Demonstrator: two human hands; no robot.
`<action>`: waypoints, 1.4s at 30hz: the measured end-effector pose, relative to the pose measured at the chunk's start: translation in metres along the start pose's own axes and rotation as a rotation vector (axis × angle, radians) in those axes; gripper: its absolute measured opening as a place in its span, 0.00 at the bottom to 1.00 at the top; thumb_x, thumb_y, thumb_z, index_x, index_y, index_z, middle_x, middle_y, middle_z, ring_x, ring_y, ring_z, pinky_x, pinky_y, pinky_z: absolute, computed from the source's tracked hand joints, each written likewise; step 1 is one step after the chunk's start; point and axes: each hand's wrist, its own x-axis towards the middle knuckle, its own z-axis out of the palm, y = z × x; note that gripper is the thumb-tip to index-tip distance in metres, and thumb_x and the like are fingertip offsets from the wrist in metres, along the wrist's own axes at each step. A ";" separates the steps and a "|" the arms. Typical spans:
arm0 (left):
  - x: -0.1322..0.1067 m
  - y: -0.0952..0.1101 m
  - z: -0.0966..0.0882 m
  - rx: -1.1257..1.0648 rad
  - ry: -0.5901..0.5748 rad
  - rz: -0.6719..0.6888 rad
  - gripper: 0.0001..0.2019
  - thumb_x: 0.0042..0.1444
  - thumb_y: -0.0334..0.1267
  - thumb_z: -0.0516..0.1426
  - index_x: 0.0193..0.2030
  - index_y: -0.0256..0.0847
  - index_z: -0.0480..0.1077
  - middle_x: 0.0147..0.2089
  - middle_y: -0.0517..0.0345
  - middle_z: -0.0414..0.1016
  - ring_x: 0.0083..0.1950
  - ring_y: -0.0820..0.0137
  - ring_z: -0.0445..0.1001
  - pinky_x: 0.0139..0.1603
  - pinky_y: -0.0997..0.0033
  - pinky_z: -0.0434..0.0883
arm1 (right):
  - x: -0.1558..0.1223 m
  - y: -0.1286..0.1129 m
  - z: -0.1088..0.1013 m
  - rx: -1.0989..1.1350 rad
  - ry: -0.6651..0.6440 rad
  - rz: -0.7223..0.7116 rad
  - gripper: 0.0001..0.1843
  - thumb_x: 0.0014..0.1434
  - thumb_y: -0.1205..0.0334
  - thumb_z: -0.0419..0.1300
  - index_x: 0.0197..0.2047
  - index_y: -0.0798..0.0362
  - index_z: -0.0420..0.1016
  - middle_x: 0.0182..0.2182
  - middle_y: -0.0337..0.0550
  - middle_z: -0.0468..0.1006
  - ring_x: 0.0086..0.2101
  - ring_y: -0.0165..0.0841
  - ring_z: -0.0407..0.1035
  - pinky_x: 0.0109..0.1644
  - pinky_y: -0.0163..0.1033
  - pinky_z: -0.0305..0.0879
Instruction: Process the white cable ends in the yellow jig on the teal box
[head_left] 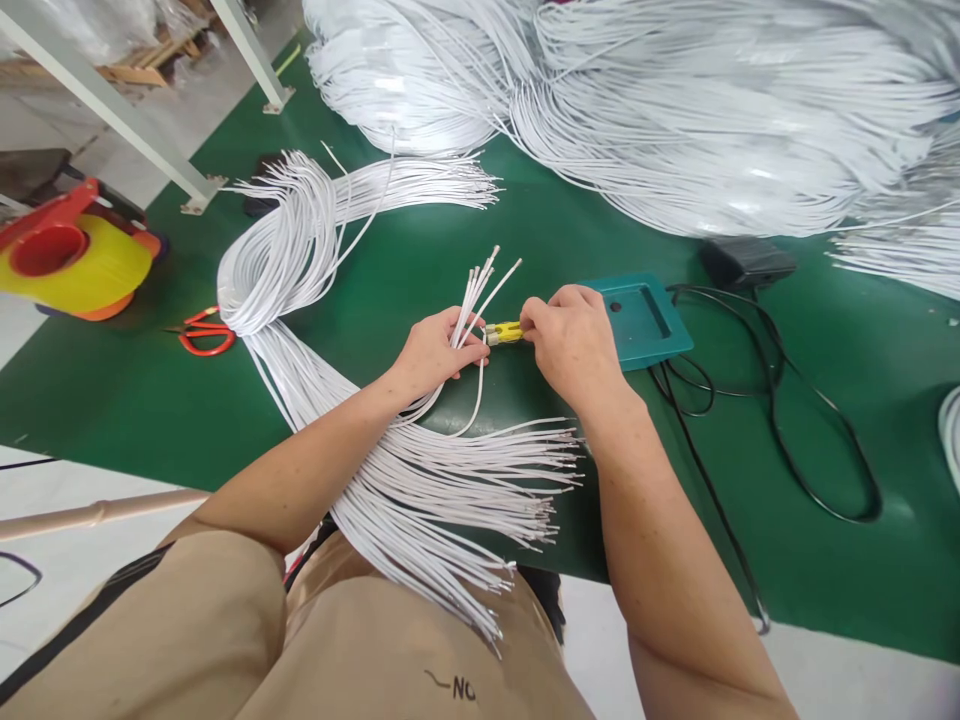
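My left hand (439,352) is closed around a few white cables (472,295), whose ends stick up past the fingers. Just right of it, my right hand (571,340) grips a small yellow tool (504,333) with a metallic tip pointing at the left fingers. The exact kind of tool cannot be made out. One cable loops down by the tool's tip. Below my left forearm, a large bundle of white cables (450,470) fans out to the right, over the table edge and my lap. Its coiled part (259,260) lies at the upper left.
Orange-handled scissors (204,332) lie by the coil. A teal tray-like device (645,320) sits right of my right hand, near a black cord (780,400) and a black box (746,262). Big cable heaps (712,110) cover the back. A yellow-and-red tape reel (75,255) stands left.
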 end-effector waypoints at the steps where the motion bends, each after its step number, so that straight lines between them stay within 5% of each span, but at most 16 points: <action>1: 0.001 -0.001 0.001 0.007 -0.003 0.000 0.18 0.44 0.35 0.65 0.44 0.39 0.71 0.31 0.56 0.80 0.31 0.68 0.78 0.17 0.82 0.65 | 0.000 -0.001 -0.001 0.008 -0.019 0.005 0.14 0.59 0.73 0.50 0.37 0.55 0.77 0.27 0.49 0.72 0.38 0.41 0.64 0.54 0.49 0.58; 6: 0.002 0.000 0.002 0.019 -0.020 -0.016 0.18 0.45 0.36 0.65 0.44 0.39 0.70 0.33 0.55 0.80 0.34 0.66 0.80 0.17 0.81 0.66 | -0.006 0.003 -0.008 0.003 0.071 0.079 0.11 0.63 0.64 0.53 0.46 0.54 0.74 0.42 0.53 0.77 0.51 0.45 0.63 0.64 0.61 0.46; 10: 0.003 0.002 -0.002 -0.025 -0.054 -0.018 0.18 0.45 0.35 0.65 0.43 0.38 0.70 0.32 0.53 0.80 0.33 0.67 0.79 0.19 0.80 0.66 | -0.013 0.015 -0.003 -0.111 0.229 0.312 0.21 0.66 0.57 0.51 0.59 0.56 0.66 0.61 0.61 0.65 0.63 0.54 0.51 0.62 0.71 0.39; 15: 0.005 0.003 -0.013 -0.074 -0.092 -0.052 0.19 0.44 0.35 0.67 0.43 0.37 0.70 0.31 0.53 0.80 0.32 0.68 0.78 0.25 0.77 0.69 | -0.016 0.023 0.007 -0.148 0.244 0.322 0.23 0.67 0.54 0.48 0.61 0.54 0.64 0.60 0.59 0.66 0.63 0.53 0.53 0.63 0.70 0.42; 20: 0.004 0.005 -0.022 -0.165 -0.090 -0.036 0.23 0.44 0.38 0.68 0.48 0.37 0.72 0.32 0.56 0.77 0.35 0.70 0.77 0.26 0.78 0.68 | -0.014 0.008 -0.008 0.011 0.298 0.252 0.20 0.66 0.57 0.51 0.57 0.57 0.69 0.57 0.58 0.71 0.57 0.50 0.61 0.61 0.60 0.51; 24: 0.003 0.005 -0.022 -0.296 -0.149 -0.064 0.18 0.47 0.45 0.67 0.41 0.36 0.76 0.31 0.56 0.74 0.30 0.76 0.72 0.24 0.79 0.65 | -0.017 -0.032 -0.020 0.326 0.093 -0.216 0.13 0.67 0.61 0.51 0.42 0.54 0.77 0.41 0.48 0.80 0.42 0.38 0.68 0.49 0.43 0.62; 28: 0.002 0.008 -0.021 -0.379 -0.145 -0.100 0.17 0.46 0.48 0.67 0.32 0.35 0.74 0.27 0.60 0.69 0.22 0.82 0.62 0.20 0.80 0.60 | -0.025 -0.066 -0.010 0.304 -0.118 -0.494 0.12 0.64 0.65 0.54 0.34 0.57 0.77 0.32 0.50 0.79 0.41 0.40 0.67 0.45 0.44 0.61; 34: 0.002 0.009 -0.020 -0.318 -0.146 -0.082 0.18 0.47 0.49 0.66 0.36 0.35 0.75 0.29 0.59 0.70 0.21 0.83 0.62 0.20 0.81 0.60 | -0.029 -0.073 0.004 0.220 -0.259 -0.415 0.10 0.60 0.71 0.54 0.36 0.59 0.77 0.33 0.52 0.79 0.41 0.43 0.68 0.42 0.44 0.62; 42: 0.001 0.003 -0.012 -0.066 -0.029 0.008 0.15 0.50 0.45 0.64 0.40 0.36 0.75 0.28 0.59 0.71 0.24 0.80 0.65 0.22 0.81 0.62 | -0.033 -0.076 -0.026 0.201 -0.492 -0.232 0.09 0.57 0.69 0.56 0.39 0.58 0.77 0.37 0.50 0.79 0.40 0.42 0.72 0.40 0.45 0.65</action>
